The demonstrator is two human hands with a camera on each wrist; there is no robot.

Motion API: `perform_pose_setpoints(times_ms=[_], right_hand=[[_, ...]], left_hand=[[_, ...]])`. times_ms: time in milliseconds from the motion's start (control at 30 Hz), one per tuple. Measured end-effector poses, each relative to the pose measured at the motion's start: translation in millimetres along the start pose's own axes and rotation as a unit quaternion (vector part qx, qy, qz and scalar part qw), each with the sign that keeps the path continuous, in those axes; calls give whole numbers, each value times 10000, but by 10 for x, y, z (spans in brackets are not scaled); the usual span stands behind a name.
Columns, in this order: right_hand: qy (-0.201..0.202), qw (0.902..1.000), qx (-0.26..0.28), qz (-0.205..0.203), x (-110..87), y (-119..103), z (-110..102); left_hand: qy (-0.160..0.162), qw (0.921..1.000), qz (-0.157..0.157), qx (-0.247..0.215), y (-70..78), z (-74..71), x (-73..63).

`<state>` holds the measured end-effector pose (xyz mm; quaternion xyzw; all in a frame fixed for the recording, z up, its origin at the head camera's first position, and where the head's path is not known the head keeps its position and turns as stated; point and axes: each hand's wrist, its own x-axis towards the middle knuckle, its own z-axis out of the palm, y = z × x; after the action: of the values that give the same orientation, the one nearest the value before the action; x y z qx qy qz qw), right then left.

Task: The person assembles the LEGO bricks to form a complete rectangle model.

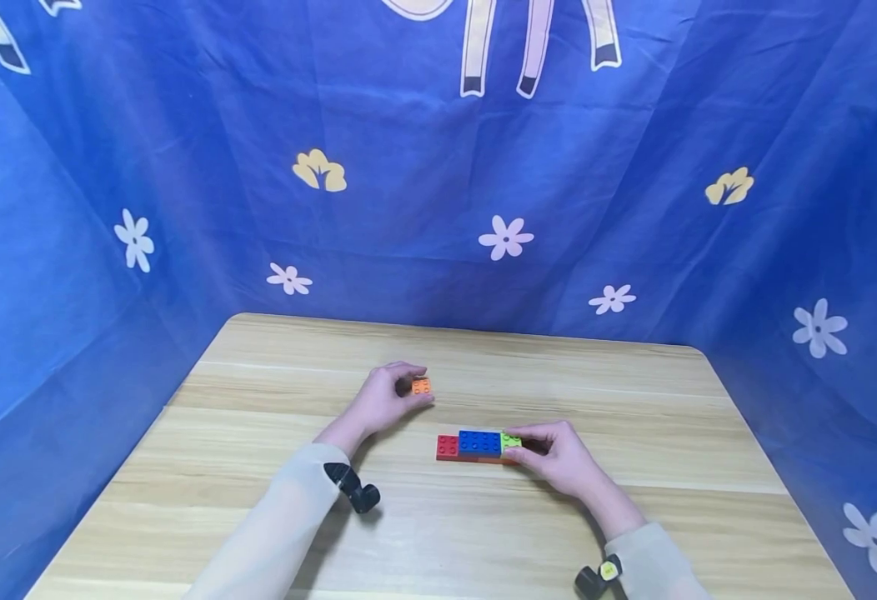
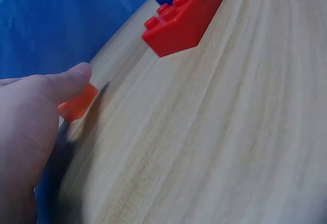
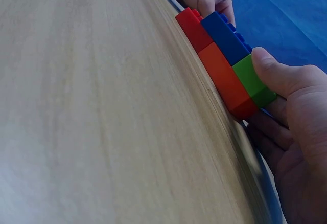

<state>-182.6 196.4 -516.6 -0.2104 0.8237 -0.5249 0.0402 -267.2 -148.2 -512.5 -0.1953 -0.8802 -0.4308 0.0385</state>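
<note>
My left hand [image 1: 382, 402] has its thumb and fingers on either side of a small orange brick [image 1: 421, 387] with studs on top. In the left wrist view, the thumb partly covers that brick [image 2: 80, 104]. To its right on the table is a built row of bricks. Its lower layer is a red brick [image 1: 448, 448] and an orange-red brick [image 3: 227, 81], end to end. Over them sit a blue brick [image 1: 479, 442] and a light green brick [image 3: 254, 81], side by side. My right hand [image 1: 564, 460] pinches the green brick at the row's right end, thumb on the near side.
The wooden table [image 1: 206, 467] has rounded far corners. A blue curtain [image 1: 408, 217] with flowers and animal legs surrounds its back and sides. Each wrist wears a small dark camera, such as the left camera [image 1: 365, 498].
</note>
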Motion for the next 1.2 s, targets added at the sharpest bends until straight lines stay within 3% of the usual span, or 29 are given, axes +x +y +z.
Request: perform_pose_setpoints(times_ms=[167,500,667,967,1200], right_hand=[[2,10000,-20,-1,2,35,-2],[-8,10000,-40,68,21,67,11],[-7,10000,-42,61,12,57,4],[-7,9999,-9,123,0,47,-1],[-24,9999,-26,116,-4,31,-2]], left_hand=[[-180,9994,-158,252,-58,-19,18],[-134,9993,-14,342,-68,-51,-3],[-127,9997,39,186,43,-57,-38],[-350,9965,614,-436,280,-2,-129],[-501,9959,584,-476,410,3,-217]])
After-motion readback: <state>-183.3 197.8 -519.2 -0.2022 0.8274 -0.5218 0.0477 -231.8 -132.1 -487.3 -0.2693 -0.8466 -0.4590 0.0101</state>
